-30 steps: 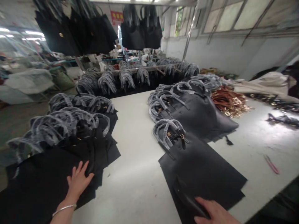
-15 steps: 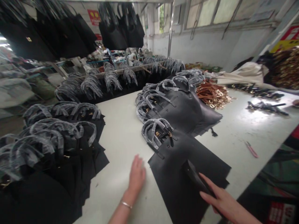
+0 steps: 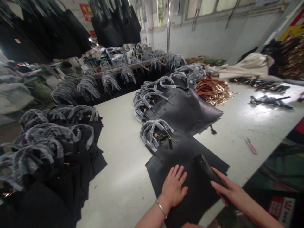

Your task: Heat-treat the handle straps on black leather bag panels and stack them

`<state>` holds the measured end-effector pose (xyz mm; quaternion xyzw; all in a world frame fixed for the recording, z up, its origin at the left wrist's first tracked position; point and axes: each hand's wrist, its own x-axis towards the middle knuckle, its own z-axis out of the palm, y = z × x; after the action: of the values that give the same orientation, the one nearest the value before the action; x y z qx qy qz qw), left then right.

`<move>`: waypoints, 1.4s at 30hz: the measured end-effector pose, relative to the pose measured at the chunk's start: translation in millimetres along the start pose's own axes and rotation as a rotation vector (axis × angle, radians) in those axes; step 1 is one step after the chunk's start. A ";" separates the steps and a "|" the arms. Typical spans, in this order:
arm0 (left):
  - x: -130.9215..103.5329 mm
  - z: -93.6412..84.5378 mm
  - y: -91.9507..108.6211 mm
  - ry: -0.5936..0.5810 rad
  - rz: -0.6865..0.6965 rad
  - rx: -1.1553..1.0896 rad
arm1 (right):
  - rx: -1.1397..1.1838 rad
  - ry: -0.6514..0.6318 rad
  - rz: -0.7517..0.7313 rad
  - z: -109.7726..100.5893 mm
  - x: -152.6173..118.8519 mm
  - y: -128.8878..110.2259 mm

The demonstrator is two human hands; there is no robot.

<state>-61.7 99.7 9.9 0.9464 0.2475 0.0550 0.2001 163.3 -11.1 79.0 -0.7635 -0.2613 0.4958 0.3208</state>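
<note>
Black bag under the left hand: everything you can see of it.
The black bag lies flat above the table, handles pointing away from the person. It looks like smooth leather; the arched handles seem wrapped in clear plastic, with gold-coloured hardware near them. A doubled edge at its right corner suggests another layer beneath. The left hand rests spread on it; the right hand holds a dark elongated object over it, contact unclear.

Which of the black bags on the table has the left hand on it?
The nearest bag in the right group: the left hand lies spread on it, touching neither the bags behind it nor the pile at left.
</note>
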 end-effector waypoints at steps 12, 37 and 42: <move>-14.4 -1.1 9.3 0.035 -0.073 -0.189 | 0.062 -0.169 -0.015 -17.2 45.8 -32.3; 28.8 16.7 9.9 0.167 -0.236 -0.142 | 0.055 -0.453 0.148 -21.2 110.4 -87.8; 29.8 13.5 9.2 0.176 -0.235 -0.145 | -0.082 -0.451 0.196 -30.7 109.5 -92.7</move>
<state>-29.0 102.2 1.4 0.8855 0.3685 0.1315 0.2506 224.9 121.3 93.2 -0.6676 -0.2710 0.6714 0.1737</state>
